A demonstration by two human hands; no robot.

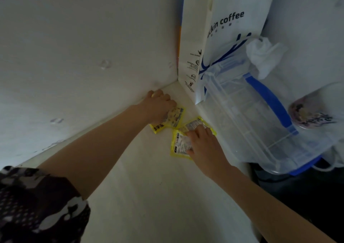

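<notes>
Yellow pkts (176, 117) flat, long axes cornerward — L hand (160, 105) grips one, R hand (204, 146) presses.

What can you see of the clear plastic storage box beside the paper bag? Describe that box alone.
The storage box is clear, slightly cloudy plastic, its ribbed lid shut, with blue clip handles at two ends. It stands on the white surface against the coffee paper bag; a crumpled white bag rests at its far corner. The right hand, on a yellow packet, is close beside it; contact cannot be told.
</notes>
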